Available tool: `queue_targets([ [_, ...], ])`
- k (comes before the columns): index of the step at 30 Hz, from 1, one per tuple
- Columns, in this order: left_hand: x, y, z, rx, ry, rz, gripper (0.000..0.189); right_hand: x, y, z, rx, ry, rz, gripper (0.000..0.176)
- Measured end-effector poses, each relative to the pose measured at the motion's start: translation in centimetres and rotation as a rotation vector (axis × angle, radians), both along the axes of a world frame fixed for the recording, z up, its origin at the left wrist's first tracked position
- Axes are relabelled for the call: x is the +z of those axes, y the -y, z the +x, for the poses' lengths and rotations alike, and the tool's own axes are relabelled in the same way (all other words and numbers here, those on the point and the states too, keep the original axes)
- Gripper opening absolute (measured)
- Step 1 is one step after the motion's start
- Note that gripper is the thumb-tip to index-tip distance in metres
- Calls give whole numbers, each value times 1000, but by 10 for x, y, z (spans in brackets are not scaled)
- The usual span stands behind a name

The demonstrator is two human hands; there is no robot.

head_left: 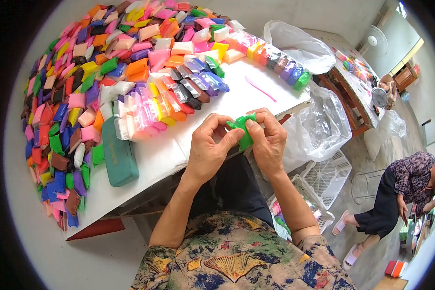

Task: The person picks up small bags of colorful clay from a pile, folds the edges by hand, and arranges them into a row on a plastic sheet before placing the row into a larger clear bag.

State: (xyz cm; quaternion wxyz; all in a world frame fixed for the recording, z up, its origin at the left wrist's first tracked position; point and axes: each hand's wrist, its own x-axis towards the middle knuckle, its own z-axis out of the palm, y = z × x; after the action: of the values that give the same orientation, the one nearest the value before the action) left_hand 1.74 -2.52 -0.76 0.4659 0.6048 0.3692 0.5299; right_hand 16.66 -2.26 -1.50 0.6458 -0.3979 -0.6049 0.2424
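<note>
Both hands hold one small green packet (245, 137) in front of my body, just past the table's near edge. My left hand (210, 145) pinches its left side between thumb and fingers. On the packet's right side, my right hand (267, 142) grips with thumb and forefinger. Rows of clear-wrapped packets (152, 108) in pink, yellow, orange, black and blue lie on the white table (176, 157) to the left of my hands. A pink stick (261, 90) lies beyond them.
A large pile of coloured packets (87, 92) covers the left of the table, beside a green case (117, 154). A row of bagged packets (270, 58), plastic bags (319, 123) and white baskets (327, 179) are at the right. Another person (396, 198) is at far right.
</note>
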Motion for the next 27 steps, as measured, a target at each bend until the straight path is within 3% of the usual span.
queue_targets([
  [9,-4,0,-1,13,109,-37,13,-9,0,-1,98,-93,-34,11],
  [15,-3,-2,4,33,126,46,10,6,5,7,125,118,-106,26],
  [21,-5,-5,2,-5,142,26,12,8,4,12,201,163,-162,25],
  [27,2,3,3,-35,143,5,22,-5,0,8,290,-173,-143,26],
])
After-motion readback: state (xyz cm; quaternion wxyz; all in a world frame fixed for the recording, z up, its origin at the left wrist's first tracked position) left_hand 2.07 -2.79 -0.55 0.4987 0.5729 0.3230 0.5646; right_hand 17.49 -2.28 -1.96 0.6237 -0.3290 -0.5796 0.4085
